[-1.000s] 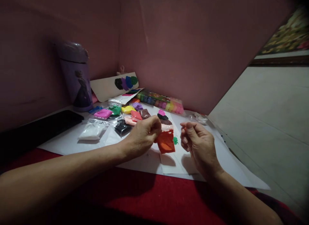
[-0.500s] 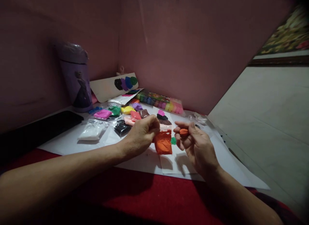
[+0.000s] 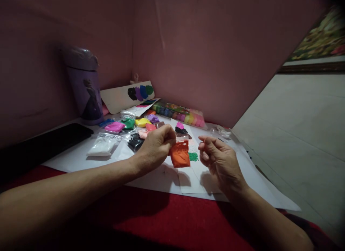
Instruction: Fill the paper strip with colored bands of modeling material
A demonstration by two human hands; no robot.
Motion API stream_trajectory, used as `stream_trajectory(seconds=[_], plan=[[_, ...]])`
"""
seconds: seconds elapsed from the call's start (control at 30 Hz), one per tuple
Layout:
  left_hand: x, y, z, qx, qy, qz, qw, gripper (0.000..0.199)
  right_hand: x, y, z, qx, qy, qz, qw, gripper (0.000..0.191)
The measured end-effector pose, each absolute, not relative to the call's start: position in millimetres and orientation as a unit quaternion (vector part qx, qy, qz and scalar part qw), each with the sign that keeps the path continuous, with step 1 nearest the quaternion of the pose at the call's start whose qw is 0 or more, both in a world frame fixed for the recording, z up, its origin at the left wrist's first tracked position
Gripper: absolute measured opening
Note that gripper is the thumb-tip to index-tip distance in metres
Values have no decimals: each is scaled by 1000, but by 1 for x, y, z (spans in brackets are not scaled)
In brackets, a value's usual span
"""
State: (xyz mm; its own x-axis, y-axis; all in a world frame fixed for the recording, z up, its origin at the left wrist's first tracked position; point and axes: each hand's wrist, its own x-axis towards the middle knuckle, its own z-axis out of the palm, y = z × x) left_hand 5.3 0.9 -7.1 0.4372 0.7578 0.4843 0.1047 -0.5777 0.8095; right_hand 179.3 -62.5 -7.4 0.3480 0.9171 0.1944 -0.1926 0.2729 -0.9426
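Pinched at its top by my left hand (image 3: 161, 141) is a small clear bag of orange modelling clay (image 3: 181, 155), hanging just above the white paper (image 3: 188, 186). To its right, my right hand (image 3: 219, 159) has its fingers curled together with the thumb against them. The lump of orange clay it held a moment ago is hidden behind those fingers. Beneath the hands, a paper strip carries pink, black, brown, pale peach and green clay (image 3: 193, 156) patches.
Several clay bags, including white (image 3: 101, 146), black (image 3: 134, 142) and magenta (image 3: 114, 127), lie left. Behind stand a purple tumbler (image 3: 87, 89) and a card with colour blots (image 3: 115, 98). A pack of coloured clay (image 3: 179, 114) lies by the wall; a black phone-like slab (image 3: 61, 136) is far left.
The orange lump in my right hand has gone out of sight as the fingers closed and the hand turned. My left hand and the orange bag have shifted slightly left and up.
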Motion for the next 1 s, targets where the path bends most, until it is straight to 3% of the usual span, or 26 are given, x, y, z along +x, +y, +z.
stream_trajectory(seconds=[0.63,1.0], plan=[[5,7,-6,722,282,508,376,7,177,-64,-10,-470,-435,320,698,16],[4,8,-8,727,285,501,372,5,178,-63,-12,-467,-459,333,679,21]])
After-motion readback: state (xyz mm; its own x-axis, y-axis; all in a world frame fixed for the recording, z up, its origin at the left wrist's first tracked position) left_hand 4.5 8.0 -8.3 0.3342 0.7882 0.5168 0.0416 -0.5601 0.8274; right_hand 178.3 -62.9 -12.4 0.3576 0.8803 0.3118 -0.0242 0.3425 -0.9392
